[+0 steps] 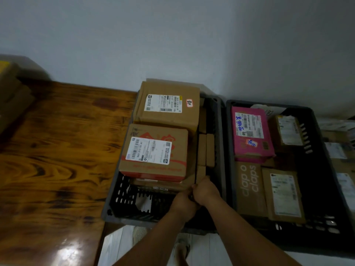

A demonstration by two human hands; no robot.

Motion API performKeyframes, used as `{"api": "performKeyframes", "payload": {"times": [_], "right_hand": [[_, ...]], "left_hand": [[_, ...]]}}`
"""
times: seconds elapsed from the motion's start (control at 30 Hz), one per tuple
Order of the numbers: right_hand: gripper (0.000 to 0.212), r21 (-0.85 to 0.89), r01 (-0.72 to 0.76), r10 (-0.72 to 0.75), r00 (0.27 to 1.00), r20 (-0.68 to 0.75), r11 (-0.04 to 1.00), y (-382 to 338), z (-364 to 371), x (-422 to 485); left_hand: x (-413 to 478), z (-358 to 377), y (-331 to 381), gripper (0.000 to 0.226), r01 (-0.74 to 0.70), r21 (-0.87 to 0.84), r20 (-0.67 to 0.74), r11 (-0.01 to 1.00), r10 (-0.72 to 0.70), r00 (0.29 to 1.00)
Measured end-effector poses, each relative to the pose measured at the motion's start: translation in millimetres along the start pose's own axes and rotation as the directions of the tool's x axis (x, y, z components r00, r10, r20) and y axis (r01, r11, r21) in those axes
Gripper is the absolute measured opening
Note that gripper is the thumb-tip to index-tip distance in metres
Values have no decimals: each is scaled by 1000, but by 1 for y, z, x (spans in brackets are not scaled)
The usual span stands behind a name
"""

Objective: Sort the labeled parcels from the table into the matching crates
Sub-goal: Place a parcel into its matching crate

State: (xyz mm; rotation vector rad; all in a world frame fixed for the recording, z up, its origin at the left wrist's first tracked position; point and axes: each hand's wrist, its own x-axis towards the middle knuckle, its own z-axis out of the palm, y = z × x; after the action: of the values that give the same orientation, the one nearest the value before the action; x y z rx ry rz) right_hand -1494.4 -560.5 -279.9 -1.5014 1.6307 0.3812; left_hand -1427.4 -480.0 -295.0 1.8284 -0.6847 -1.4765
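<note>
A dark left crate holds a big brown parcel with a white label and a red-printed parcel stacked on flatter ones. Several slim brown parcels stand on edge along its right wall. My left hand and my right hand are pressed together inside this crate's near right part, closed at the near end of the nearest slim brown parcel. My fingertips are hidden. The right crate holds a pink parcel, a "clap o claps" box and labeled brown parcels.
The glossy wooden table lies left of the crates, with blurred brown boxes at its far left. More labeled parcels lie beyond the right crate. A grey wall runs behind. My shoes show on the pale floor below.
</note>
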Motion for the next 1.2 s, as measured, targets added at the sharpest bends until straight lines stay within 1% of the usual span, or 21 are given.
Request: {"api": "performKeyframes", "payload": {"times": [0.07,0.1,0.23,0.27,0.33,0.4,0.47,0.63,0.7,0.8,0.9,0.97,1.03,1.2], "right_hand": [[74,18,5,-6,999,41,1000,3,3,6],[73,24,8,-9,999,48,1000,5,4,8],[66,17,-2,1,999,45,1000,6,5,18],[65,14,1,-2,999,47,1000,7,5,19],[62,8,9,-9,999,51,1000,9,7,18],[62,20,18,-19,999,50,1000,11,9,18],[67,45,8,-11,999,53,999,11,8,15],[68,62,28,-29,1000,9,998,8,1,3],[63,63,44,-44,999,5,997,9,-1,1],[55,55,69,-69,998,-1,996,8,-10,-5],[45,59,121,-119,992,-33,991,5,-22,-17],[35,84,157,-152,986,-65,984,0,-34,-27],[32,109,196,-186,978,-88,975,-6,-45,-38],[31,25,271,-265,953,-145,962,-31,-72,-74]], "left_hand": [[7,-1,-7,22,41,231,-66,972,-26,997],[9,-1,-8,22,58,237,-75,970,-42,996],[18,2,-12,21,184,65,-128,981,-175,976],[21,2,-11,24,199,44,-131,979,-191,973],[22,0,-10,33,215,68,-123,974,-205,971],[19,-1,-7,23,233,95,-146,968,-218,965],[17,-2,-8,13,220,123,-149,968,-201,968],[13,-1,-3,12,221,130,-167,967,-199,966],[9,-2,0,12,222,151,-162,963,-198,967],[1,-7,4,25,207,147,-160,967,-183,970],[-8,-15,10,29,175,146,-185,974,-147,972],[-14,-21,17,27,149,117,-205,982,-123,971],[-24,-29,33,18,132,110,-217,985,-106,970],[-54,-46,70,12,90,111,-287,990,-55,956]]}}
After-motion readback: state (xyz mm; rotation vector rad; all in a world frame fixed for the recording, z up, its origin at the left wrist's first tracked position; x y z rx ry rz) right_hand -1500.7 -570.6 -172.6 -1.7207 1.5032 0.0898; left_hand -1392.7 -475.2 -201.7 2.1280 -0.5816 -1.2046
